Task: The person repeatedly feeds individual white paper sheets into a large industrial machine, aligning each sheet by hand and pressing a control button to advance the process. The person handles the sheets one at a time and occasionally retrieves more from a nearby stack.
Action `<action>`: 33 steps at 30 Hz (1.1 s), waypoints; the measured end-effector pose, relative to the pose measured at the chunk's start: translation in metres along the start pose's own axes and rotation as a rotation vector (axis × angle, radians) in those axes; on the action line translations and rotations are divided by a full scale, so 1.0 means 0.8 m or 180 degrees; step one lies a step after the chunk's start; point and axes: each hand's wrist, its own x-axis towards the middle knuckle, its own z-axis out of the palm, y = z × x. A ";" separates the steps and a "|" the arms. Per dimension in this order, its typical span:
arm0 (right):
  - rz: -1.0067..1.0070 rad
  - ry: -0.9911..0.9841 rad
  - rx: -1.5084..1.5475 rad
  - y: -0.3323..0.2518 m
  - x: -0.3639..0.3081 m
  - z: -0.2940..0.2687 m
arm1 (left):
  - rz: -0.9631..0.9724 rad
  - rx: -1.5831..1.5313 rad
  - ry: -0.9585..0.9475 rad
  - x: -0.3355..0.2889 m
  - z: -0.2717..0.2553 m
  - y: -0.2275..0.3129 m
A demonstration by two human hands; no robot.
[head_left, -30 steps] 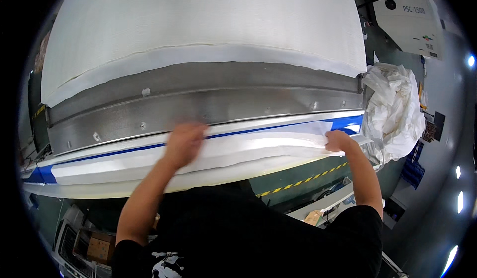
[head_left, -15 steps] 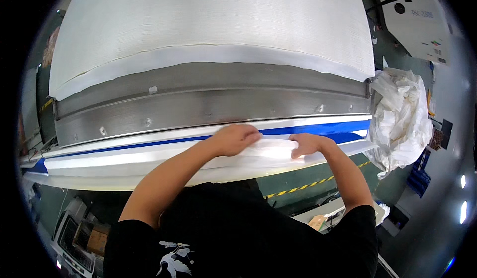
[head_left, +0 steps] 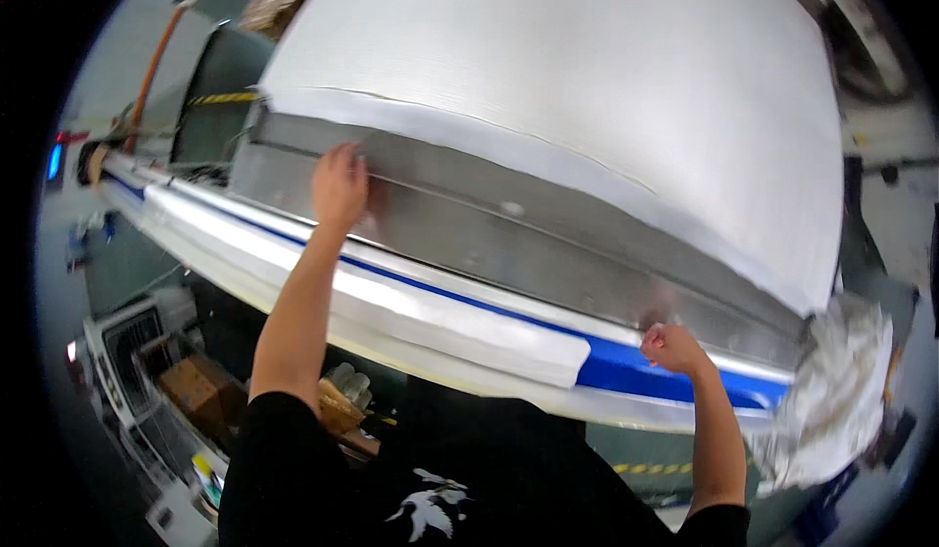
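My left hand (head_left: pixel 340 190) is over the left part of a shiny metal plate (head_left: pixel 460 215), its fingers curled together and slightly blurred. Anything between those fingers is too small to make out. Near the plate's front edge on the right, my right hand (head_left: pixel 673 349) is closed, thumb against fingers; its grip hides whatever may be inside. A long folded white cloth (head_left: pixel 460 327) lies along a blue strip (head_left: pixel 636 369), its right end between my arms. Both hands are apart from that cloth. Beyond the plate, a broad white sheet (head_left: pixel 587 78) spreads away with a loose front edge.
Crumpled white sheeting (head_left: pixel 831 391) hangs at the right end. A cardboard box (head_left: pixel 201 391) sits among equipment at lower left. Yellow-black tape (head_left: pixel 223 98) marks the green floor, and an orange pole (head_left: pixel 155 73) rises at far left.
Both hands have left the folded white cloth and moved apart: the left one up and leftward over the metal plate, the right one rightward to its front edge. The whole view has tilted.
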 end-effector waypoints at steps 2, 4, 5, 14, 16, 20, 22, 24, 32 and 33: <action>0.0037 0.0128 -0.0143 -0.064 0.037 -0.005 | -0.0049 0.0189 -0.0136 0.006 0.010 -0.032; -0.0715 0.0466 -0.0570 -0.145 0.074 -0.014 | -0.0079 0.0367 -0.0085 0.010 0.016 -0.047; -0.0896 0.0582 -0.0786 -0.194 0.093 -0.016 | -0.0057 0.0240 0.0050 0.010 0.019 -0.053; -0.2767 0.1259 -0.0728 -0.596 0.279 -0.010 | -0.0042 -0.0291 0.0337 0.013 0.016 -0.055; -0.3030 0.1390 -0.0671 -0.661 0.320 -0.003 | -0.0061 -0.0339 0.0313 0.014 0.015 -0.055; -0.2912 0.1289 -0.0634 -0.743 0.374 0.003 | -0.0184 -0.0362 0.0137 0.015 0.011 -0.051; -0.2873 0.1300 -0.0695 -0.762 0.389 0.004 | -0.0238 -0.0397 0.0046 0.015 0.009 -0.049; -0.2817 0.1435 -0.0923 -0.773 0.398 0.007 | -0.0292 -0.0444 -0.0001 0.016 0.009 -0.050; -0.2703 0.1736 -0.1027 -0.775 0.411 0.011 | -0.0287 -0.0557 -0.0071 0.014 0.010 -0.054; -0.2733 0.1820 -0.1050 -0.774 0.412 0.011 | -0.0274 -0.0593 -0.0089 0.016 0.010 -0.055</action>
